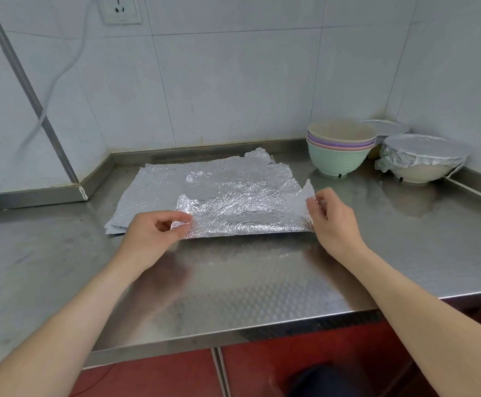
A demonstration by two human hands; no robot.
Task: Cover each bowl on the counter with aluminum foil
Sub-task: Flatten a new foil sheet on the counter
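Pinching side edges of the top foil sheet point(242, 213), left hand point(150, 236) and right hand point(333, 222); open counter point(233, 285) nearer.

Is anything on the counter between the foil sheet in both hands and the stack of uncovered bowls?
Nothing visible: left hand and right hand pinch the foil sheet, and only bare counter separates it from the bowl stack.

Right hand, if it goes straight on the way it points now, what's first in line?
The foil sheets: the right hand pinches the top sheet's right edge and points up-left across the pile. Beyond that, probably the counter's back lip, depth unclear. The stacked bowls sit right of that line.
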